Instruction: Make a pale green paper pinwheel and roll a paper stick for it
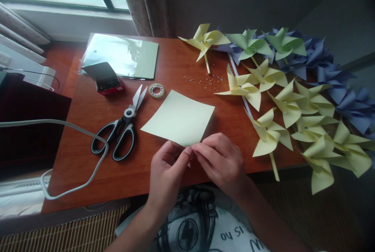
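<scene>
A pale yellow-green square sheet of paper (180, 117) is held by its near corner, its sides curling slightly above the wooden table. My left hand (170, 166) pinches that corner between thumb and fingers. Pressed against it from the other side, my right hand (222, 162) also has its fingertips closed on the corner, which they mostly hide. Left of the sheet lie open scissors (125, 121) with black handles. A roll of clear tape (156, 90) rests just beyond the paper.
Yellow paper pinwheels (268, 131), green ones (283, 45) and blue ones (319, 58) crowd the right side. Tiny beads (205, 82) lie scattered. At the back left are a small open box (107, 80) and a paper pack (149, 58). A white cable (101, 162) loops over the left edge.
</scene>
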`<action>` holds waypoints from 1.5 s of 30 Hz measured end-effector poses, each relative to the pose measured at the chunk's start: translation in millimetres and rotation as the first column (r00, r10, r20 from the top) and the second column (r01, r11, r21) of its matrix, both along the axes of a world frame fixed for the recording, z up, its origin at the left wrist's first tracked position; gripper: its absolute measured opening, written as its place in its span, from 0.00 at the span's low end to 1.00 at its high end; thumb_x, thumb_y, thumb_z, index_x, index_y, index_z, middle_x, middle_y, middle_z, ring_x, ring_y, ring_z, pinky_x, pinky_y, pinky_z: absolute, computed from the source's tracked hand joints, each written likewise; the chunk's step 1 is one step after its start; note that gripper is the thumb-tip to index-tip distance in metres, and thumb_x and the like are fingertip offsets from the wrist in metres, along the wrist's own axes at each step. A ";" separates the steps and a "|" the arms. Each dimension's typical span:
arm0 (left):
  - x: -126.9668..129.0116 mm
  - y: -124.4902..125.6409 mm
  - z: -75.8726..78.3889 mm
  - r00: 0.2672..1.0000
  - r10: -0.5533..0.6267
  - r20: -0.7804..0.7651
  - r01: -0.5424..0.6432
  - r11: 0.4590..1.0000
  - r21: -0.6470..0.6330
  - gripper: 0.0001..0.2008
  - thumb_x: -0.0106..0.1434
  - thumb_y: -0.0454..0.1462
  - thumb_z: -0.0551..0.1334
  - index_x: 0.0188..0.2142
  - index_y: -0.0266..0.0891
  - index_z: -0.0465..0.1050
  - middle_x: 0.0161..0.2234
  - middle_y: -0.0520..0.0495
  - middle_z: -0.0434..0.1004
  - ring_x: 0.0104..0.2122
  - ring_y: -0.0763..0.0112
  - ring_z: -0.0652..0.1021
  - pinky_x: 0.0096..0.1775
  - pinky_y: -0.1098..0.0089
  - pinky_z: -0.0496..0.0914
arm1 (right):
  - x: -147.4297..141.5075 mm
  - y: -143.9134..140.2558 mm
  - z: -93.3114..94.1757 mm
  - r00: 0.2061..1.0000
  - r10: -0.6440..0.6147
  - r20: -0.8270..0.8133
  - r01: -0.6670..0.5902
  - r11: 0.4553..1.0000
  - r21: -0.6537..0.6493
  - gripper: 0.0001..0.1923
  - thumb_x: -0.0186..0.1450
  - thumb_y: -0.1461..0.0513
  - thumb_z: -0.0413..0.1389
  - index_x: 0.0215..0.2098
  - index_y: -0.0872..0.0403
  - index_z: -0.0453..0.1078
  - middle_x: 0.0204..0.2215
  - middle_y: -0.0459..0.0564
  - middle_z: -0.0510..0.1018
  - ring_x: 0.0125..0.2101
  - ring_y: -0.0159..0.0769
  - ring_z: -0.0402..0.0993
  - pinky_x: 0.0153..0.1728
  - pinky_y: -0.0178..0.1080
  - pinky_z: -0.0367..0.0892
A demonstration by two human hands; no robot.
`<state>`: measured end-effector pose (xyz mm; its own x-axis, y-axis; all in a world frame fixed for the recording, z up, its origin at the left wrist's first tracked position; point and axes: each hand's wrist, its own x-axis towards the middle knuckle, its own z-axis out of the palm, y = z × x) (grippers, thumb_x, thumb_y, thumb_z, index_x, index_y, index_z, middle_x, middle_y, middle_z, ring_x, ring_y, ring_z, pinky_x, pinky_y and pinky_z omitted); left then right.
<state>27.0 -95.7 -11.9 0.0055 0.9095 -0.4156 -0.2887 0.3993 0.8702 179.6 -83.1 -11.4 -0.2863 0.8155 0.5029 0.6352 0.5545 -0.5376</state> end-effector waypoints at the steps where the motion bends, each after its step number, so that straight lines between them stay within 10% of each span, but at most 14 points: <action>1: -0.3 -0.1 0.0 1.000 -0.003 0.004 0.003 1.000 0.005 0.08 0.64 0.39 0.68 0.33 0.36 0.74 0.27 0.51 0.75 0.29 0.75 0.72 0.33 0.74 0.67 | 0.4 1.0 1.4 1.000 0.009 0.013 -0.009 1.000 -0.004 0.08 0.67 0.70 0.60 0.43 0.53 0.74 0.32 0.51 0.78 0.34 0.38 0.72 0.35 0.39 0.71; 27: 7.3 -1.3 -7.1 0.983 0.162 -0.088 -0.156 0.985 0.076 0.08 0.64 0.40 0.69 0.34 0.39 0.74 0.26 0.54 0.77 0.26 0.76 0.75 0.30 0.78 0.71 | -15.2 -4.9 12.3 0.970 -0.149 -0.189 0.102 0.966 -0.237 0.05 0.69 0.69 0.56 0.37 0.55 0.71 0.33 0.50 0.73 0.34 0.36 0.70 0.36 0.39 0.69; 35: 7.4 -0.8 -5.5 0.977 0.211 0.016 -0.211 0.977 0.041 0.08 0.62 0.40 0.71 0.35 0.38 0.76 0.27 0.53 0.77 0.26 0.78 0.75 0.30 0.79 0.72 | -26.0 -14.2 4.1 0.670 -0.447 -0.593 -0.235 0.629 -0.741 0.06 0.68 0.58 0.61 0.36 0.52 0.73 0.30 0.46 0.78 0.30 0.33 0.75 0.29 0.33 0.70; 40: 10.5 -2.4 -6.1 0.980 0.201 0.002 -0.200 0.978 0.057 0.08 0.61 0.39 0.71 0.34 0.37 0.76 0.27 0.53 0.77 0.26 0.77 0.75 0.30 0.78 0.71 | -34.1 -9.3 1.6 0.478 -0.557 -0.679 -0.326 0.605 -0.726 0.07 0.66 0.57 0.63 0.35 0.52 0.74 0.26 0.44 0.79 0.26 0.29 0.74 0.28 0.30 0.70; 45: 5.9 -2.9 -4.3 0.990 0.130 -0.051 -0.125 0.987 0.099 0.08 0.63 0.39 0.69 0.33 0.38 0.75 0.26 0.54 0.76 0.26 0.78 0.74 0.30 0.78 0.70 | -29.5 -5.0 3.5 0.548 -0.508 -0.664 -0.302 0.621 -0.724 0.07 0.66 0.59 0.63 0.33 0.53 0.75 0.24 0.44 0.80 0.26 0.32 0.76 0.30 0.32 0.73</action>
<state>32.9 -98.6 -16.2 -0.1341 0.9368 -0.3231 -0.2809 0.2767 0.9190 150.1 -88.1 -7.9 -0.0106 0.9519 -0.3061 -0.2386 -0.2997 -0.9237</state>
